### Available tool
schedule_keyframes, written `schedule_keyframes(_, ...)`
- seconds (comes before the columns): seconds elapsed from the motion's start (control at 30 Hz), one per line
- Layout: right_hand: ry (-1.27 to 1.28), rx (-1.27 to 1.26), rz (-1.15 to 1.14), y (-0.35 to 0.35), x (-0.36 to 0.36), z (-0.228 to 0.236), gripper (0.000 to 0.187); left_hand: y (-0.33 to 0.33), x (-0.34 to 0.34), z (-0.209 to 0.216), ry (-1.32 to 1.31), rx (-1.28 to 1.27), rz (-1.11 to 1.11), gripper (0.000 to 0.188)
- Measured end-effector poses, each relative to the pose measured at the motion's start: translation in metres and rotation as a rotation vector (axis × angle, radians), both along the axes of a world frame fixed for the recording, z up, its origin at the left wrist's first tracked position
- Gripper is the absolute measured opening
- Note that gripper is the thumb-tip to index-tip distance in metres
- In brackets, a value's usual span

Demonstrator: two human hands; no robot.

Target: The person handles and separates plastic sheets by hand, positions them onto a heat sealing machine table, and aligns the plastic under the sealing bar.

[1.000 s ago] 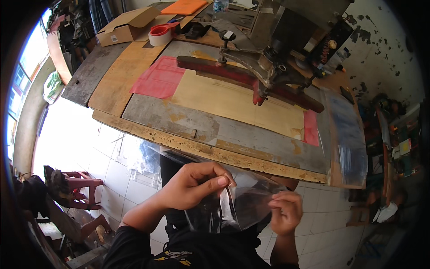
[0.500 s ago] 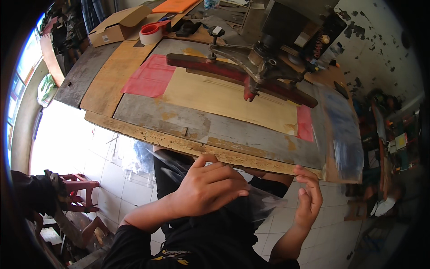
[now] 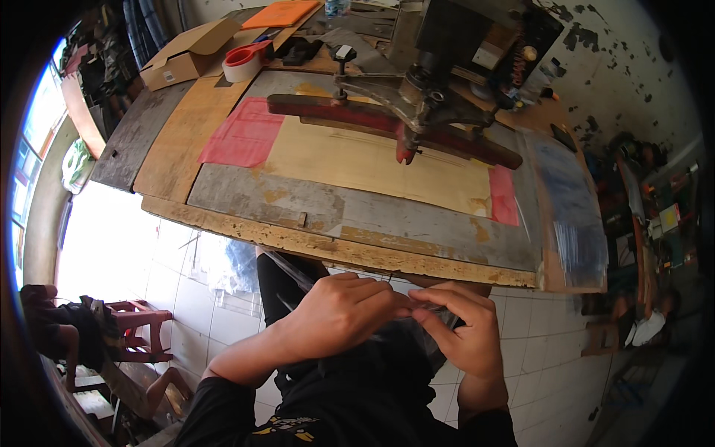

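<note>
Both hands are together above my lap, just off the front edge of the worktable [image 3: 372, 257]. My left hand [image 3: 331, 313] is closed round a thin clear plastic sheet [image 3: 287, 268]; part of the film trails out past it toward the table edge. The thumb and forefinger of my right hand [image 3: 473, 328] pinch the film close to the left fingertips, while its other fingers curl. Much of the plastic is hidden behind my hands, and I cannot tell whether it is a bag or a loose sheet.
A press with a dark-red metal bar [image 3: 342, 115] stands over a yellow sheet [image 3: 372, 171] with pink patches at its ends. Stacked clear plastic [image 3: 577, 223] lies at the right. A tape roll [image 3: 242, 63] and a cardboard box [image 3: 182, 59] sit far left. Another person [image 3: 71, 328] is lower left, near a red stool [image 3: 141, 328].
My right hand has moved left and its fingers have closed on the plastic beside my left hand. The left hand has shifted slightly down. The view has tilted a little.
</note>
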State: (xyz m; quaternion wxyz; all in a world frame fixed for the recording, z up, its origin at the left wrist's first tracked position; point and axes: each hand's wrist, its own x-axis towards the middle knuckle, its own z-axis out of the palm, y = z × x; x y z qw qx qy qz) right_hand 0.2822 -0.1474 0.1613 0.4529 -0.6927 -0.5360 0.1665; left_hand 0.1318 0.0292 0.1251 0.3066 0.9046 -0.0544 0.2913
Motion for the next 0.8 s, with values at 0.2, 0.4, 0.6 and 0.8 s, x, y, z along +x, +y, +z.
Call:
schedule_keyframes(0.2, 0.093, 0.021, -0.061, 0.002, -0.002, -0.003, 0.025, 0.0, 0.0, 0.007, 0.02, -0.003, -0.018, 0.019)
schedule_keyframes(0.4, 0.113, 0.052, -0.207, -0.002, 0.013, -0.01, 0.016, 0.014, -0.017, 0.016, 0.395, -0.253, 0.085, 0.055)
schedule_keyframes(0.6, 0.204, 0.041, -0.235, -0.011, 0.033, -0.012, 0.016, 0.039, -0.036, 0.004, 0.416, -0.211, 0.09, 0.023)
schedule_keyframes(0.8, 0.282, 0.064, -0.223, -0.009, 0.038, -0.017, 0.015, 0.039, -0.035, 0.01, 0.377, -0.161, 0.1, 0.013)
